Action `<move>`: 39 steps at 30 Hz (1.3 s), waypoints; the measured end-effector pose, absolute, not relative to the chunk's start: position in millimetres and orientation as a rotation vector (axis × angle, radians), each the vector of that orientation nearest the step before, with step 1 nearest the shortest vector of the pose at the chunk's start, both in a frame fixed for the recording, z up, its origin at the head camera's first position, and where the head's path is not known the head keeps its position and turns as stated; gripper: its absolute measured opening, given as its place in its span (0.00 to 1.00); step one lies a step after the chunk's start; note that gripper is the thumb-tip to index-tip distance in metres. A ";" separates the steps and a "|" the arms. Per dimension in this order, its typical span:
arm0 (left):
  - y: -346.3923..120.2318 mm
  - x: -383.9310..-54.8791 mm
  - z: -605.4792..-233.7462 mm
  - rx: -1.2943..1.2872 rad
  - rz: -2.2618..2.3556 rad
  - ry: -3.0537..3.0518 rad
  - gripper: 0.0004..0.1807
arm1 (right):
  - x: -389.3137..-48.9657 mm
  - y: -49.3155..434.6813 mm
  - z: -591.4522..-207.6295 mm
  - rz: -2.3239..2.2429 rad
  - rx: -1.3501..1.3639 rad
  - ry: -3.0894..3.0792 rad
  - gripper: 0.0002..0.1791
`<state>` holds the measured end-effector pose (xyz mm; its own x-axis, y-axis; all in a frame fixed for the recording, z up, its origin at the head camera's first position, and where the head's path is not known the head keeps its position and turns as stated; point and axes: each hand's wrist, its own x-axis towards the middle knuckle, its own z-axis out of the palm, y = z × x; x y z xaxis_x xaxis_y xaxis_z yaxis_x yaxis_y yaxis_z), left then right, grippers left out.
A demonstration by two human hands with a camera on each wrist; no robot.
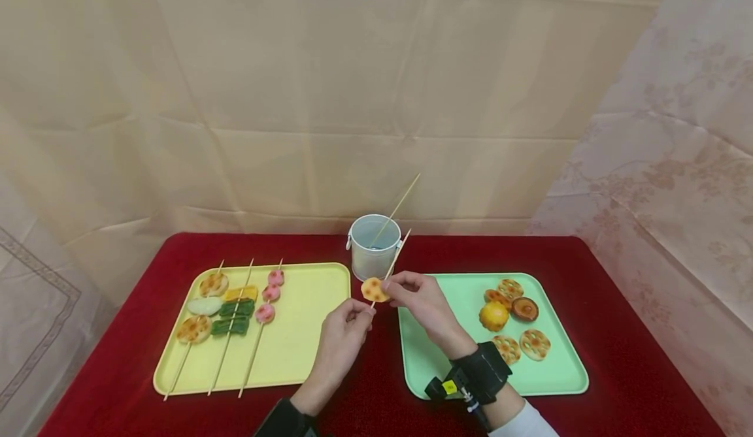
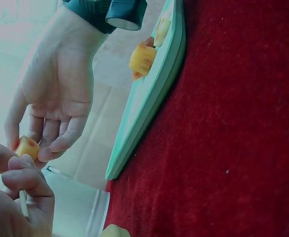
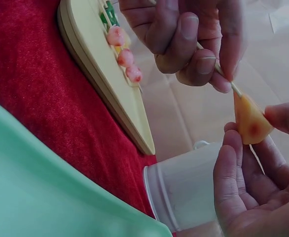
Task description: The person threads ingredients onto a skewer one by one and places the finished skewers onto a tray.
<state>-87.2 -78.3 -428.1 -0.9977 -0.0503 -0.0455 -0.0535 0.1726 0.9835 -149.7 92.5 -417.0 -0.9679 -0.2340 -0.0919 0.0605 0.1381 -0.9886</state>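
Note:
Between both hands, in front of the metal bucket, a bamboo skewer slants up and to the right. On it sits a yellow play-food slice with brown spots, wedge-like from the side in the right wrist view. My left hand grips the skewer's lower part, fingers curled round it, fingertips right by the slice. My right hand pinches the slice between thumb and fingers. The right wrist view shows the skewer entering the slice from the left hand's side.
A yellow tray on the left carries three loaded skewers. The green tray at right bears lotus-root slices, a mushroom and a yellow ball-shaped piece. One skewer leans in the white bucket. Red cloth covers the table.

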 end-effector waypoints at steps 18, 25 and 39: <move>-82.5 -87.7 -432.7 -0.150 2.239 2.158 0.11 | -148.3 86.4 -421.0 -1.840 -0.262 2.204 0.14; -85.0 -87.2 -435.0 -0.130 2.200 2.239 0.11 | -152.2 96.6 -414.8 -1.689 -0.285 2.377 0.14; -90.9 -82.9 -439.8 -0.192 2.154 2.269 0.10 | -170.3 180.9 -391.7 -1.103 -0.352 2.864 0.12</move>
<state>-82.9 -90.9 -439.8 -0.9925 -0.0834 -0.0894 -0.0936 0.0478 0.9945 -170.3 180.9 -391.7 -0.9727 -0.2299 0.0328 -0.1925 0.7193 -0.6674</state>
